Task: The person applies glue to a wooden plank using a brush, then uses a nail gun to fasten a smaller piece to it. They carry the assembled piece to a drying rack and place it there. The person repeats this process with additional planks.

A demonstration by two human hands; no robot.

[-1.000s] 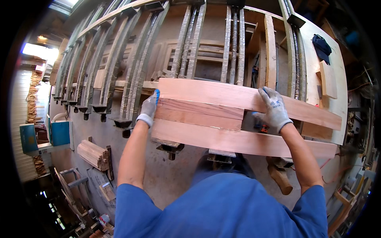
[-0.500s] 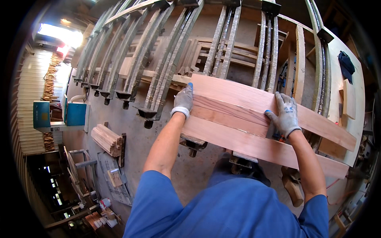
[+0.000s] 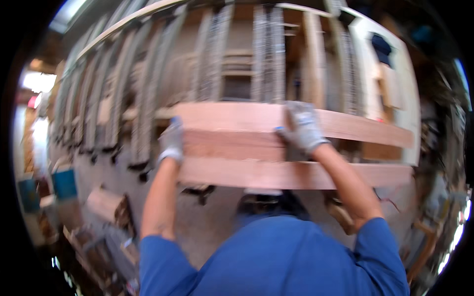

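Two long pale pinkish wooden boards, the far board (image 3: 232,116) and the near board (image 3: 237,172), lie parallel with shorter, darker wooden pieces (image 3: 232,145) between them. My left hand (image 3: 171,140), in a grey glove with blue fingertips, grips their left ends. My right hand (image 3: 303,127), gloved alike, lies over the far board, its thumb by the right end of the short pieces. A gap shows between the long boards beyond that thumb. The undersides of the boards and some fingertips are hidden, and motion blurs the picture.
Long metal bar clamps (image 3: 143,93) with threaded rods stand in a row beyond the boards. At the right is a pale panel (image 3: 407,89) with a dark cap (image 3: 381,48) on it. Stacked wood strips (image 3: 104,203) and teal machine parts (image 3: 64,183) sit at the left.
The view has turned, so the boards now run nearly level and appear further left. Both hands keep their places on the boards. The picture has become blurred.
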